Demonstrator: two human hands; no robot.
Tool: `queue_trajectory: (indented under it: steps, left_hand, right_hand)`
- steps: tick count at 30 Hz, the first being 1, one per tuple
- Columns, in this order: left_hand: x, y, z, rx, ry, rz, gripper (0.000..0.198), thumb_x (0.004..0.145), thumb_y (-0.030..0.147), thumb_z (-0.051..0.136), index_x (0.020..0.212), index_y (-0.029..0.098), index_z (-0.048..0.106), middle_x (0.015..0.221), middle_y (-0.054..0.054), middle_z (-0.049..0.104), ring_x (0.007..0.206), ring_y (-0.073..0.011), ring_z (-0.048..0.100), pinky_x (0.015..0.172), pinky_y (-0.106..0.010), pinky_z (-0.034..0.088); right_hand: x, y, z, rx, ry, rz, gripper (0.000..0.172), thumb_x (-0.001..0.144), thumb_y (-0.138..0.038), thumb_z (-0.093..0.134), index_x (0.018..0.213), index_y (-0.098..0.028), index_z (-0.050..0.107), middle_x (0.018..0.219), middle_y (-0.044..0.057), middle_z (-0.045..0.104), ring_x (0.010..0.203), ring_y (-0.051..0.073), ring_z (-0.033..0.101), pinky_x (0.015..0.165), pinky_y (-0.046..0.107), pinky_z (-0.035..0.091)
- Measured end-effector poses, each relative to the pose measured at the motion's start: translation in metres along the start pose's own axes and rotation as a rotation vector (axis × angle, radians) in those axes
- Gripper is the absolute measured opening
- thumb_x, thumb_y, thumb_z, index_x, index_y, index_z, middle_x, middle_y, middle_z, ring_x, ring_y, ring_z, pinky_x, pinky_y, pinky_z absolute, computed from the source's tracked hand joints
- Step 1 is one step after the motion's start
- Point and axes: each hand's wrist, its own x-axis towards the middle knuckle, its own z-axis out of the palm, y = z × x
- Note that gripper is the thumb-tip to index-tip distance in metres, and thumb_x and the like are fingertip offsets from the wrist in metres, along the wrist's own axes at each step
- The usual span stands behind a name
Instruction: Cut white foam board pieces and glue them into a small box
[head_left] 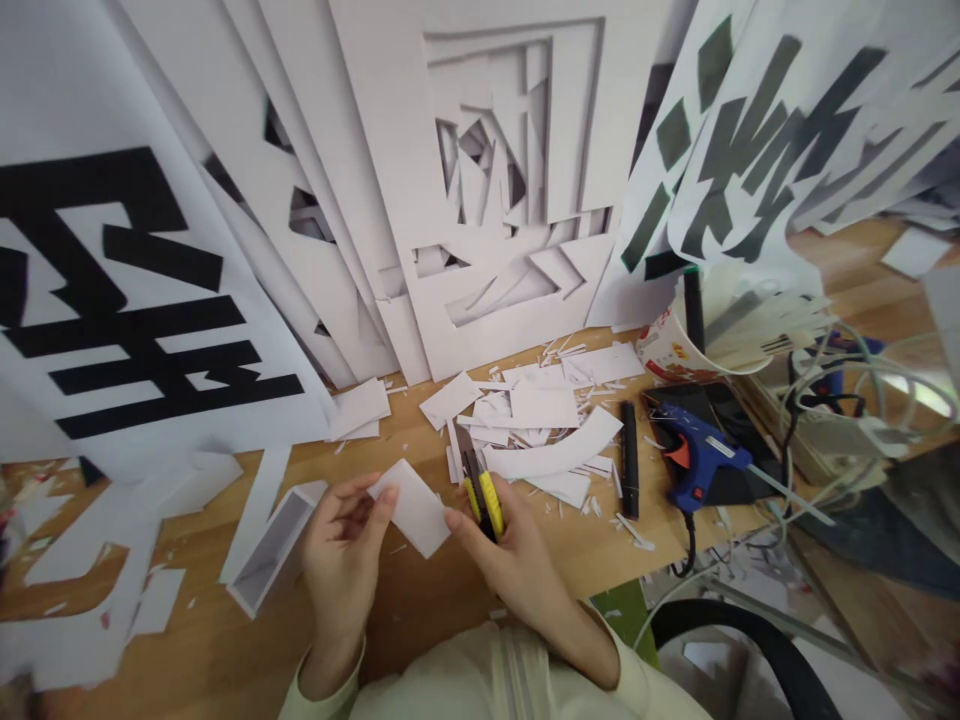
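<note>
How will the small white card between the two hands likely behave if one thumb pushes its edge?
The small white card is probably fairly stiff: it looks flat, without sag. It seems light, being small and thin. Pushed, it might pivot, because the left hand pinches it near one end.

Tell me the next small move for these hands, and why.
Perhaps set the yellow cutter down: the right hand holds it while its thumb sits at the corner of the white card, which the left hand pinches; a free right hand would likely steady the card better.
</note>
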Motion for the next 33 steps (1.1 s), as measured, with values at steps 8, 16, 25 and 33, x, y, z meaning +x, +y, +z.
queue_trajectory:
  steps: [8, 16, 25, 33]
  left_hand:
    - [-0.014, 0.007, -0.001, -0.204, -0.239, -0.12, 0.055, 0.068, 0.051, 0.09, 0.107, 0.018, 0.07, 0.09, -0.008, 0.083, 0.081, -0.0207, 0.079, 0.069, -0.026, 0.063]
    - [-0.017, 0.005, -0.017, 0.129, -0.211, 0.164, 0.036, 0.083, 0.047, 0.075, 0.11, 0.024, 0.08, 0.114, -0.008, 0.081, 0.103, -0.0237, 0.076, 0.088, -0.033, 0.062]
    - [-0.029, 0.014, -0.011, 0.016, -0.274, 0.107, 0.043, 0.076, 0.046, 0.08, 0.108, 0.018, 0.076, 0.088, -0.006, 0.084, 0.073, -0.0213, 0.079, 0.062, -0.027, 0.063]
    - [-0.023, -0.003, -0.014, 0.194, -0.265, 0.307, 0.025, 0.088, 0.041, 0.067, 0.096, 0.023, 0.083, 0.095, -0.007, 0.085, 0.085, -0.0268, 0.081, 0.078, -0.038, 0.066]
  right_hand:
    - [-0.002, 0.005, 0.019, 0.367, -0.043, 0.219, 0.046, 0.069, -0.053, 0.085, 0.088, -0.023, 0.055, 0.07, -0.007, 0.055, 0.044, 0.008, 0.043, 0.041, 0.022, 0.041]
    - [-0.001, 0.012, 0.032, 0.303, 0.027, 0.123, 0.046, 0.072, -0.059, 0.084, 0.087, -0.022, 0.059, 0.079, -0.003, 0.063, 0.045, 0.008, 0.05, 0.04, 0.022, 0.044]
    - [0.003, 0.008, 0.023, 0.285, 0.067, 0.074, 0.05, 0.079, -0.065, 0.076, 0.095, -0.026, 0.049, 0.062, -0.01, 0.053, 0.042, 0.011, 0.051, 0.042, 0.023, 0.045]
    - [0.002, 0.005, 0.007, -0.156, 0.057, -0.199, 0.032, 0.094, -0.052, 0.062, 0.105, -0.022, 0.065, 0.093, 0.007, 0.068, 0.083, 0.022, 0.061, 0.073, 0.033, 0.046]
